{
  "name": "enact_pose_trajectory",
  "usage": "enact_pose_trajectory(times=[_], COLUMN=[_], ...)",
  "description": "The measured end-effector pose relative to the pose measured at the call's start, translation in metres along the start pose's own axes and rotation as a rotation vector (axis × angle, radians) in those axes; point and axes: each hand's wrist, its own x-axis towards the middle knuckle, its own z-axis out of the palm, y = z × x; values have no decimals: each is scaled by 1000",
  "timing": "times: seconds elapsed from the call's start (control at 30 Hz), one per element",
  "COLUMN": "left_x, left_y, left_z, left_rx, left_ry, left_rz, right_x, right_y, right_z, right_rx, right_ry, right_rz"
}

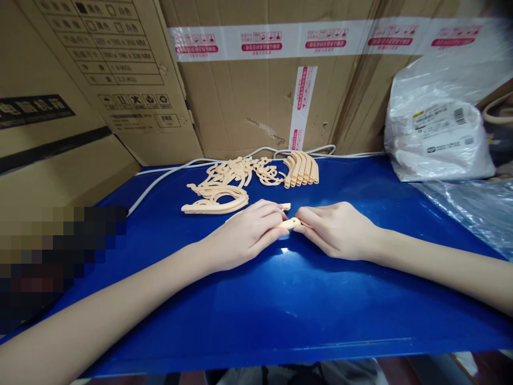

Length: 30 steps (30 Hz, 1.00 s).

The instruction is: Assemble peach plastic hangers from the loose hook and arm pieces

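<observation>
Over the middle of the blue table, my left hand (256, 227) is closed around a cream plastic hanger arm (289, 223), whose rounded end with a small hole sticks out toward the right. My right hand (340, 227) pinches a thin cream hanger piece (305, 223) right at that end; its fingers hide most of it. Another cream tip (286, 206) shows just beyond my left fingers. Behind my left hand lie folded cream hangers (216, 203) and a loose heap of curved, hook-like parts (230, 172). Several curved hanger arms (301, 170) sit in a neat row behind my hands.
A white cable (196, 162) runs along the table's back edge. Cardboard boxes (248, 101) wall off the back and left. On the right stand a clear plastic-wrapped package (441, 133) and a plastic sheet (476, 208). Blue tabletop (280, 315) extends toward me.
</observation>
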Motion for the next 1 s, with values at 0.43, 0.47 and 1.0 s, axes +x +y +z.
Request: enact_pose_trajectory(times=[0.43,0.47,1.0], left_x=[-1,-1,-1], left_y=[-1,-1,1], left_z=[1,1,0], left_rx=[5,5,6], left_ry=[-24,-27,-32], left_rz=[-3,-3,19], right_x=[2,2,1], right_y=[1,2,6], right_z=[-3,-3,-2], right_rx=[-160,-161,-88], right_ry=[51,50,76], right_rz=[-90,-97,-151])
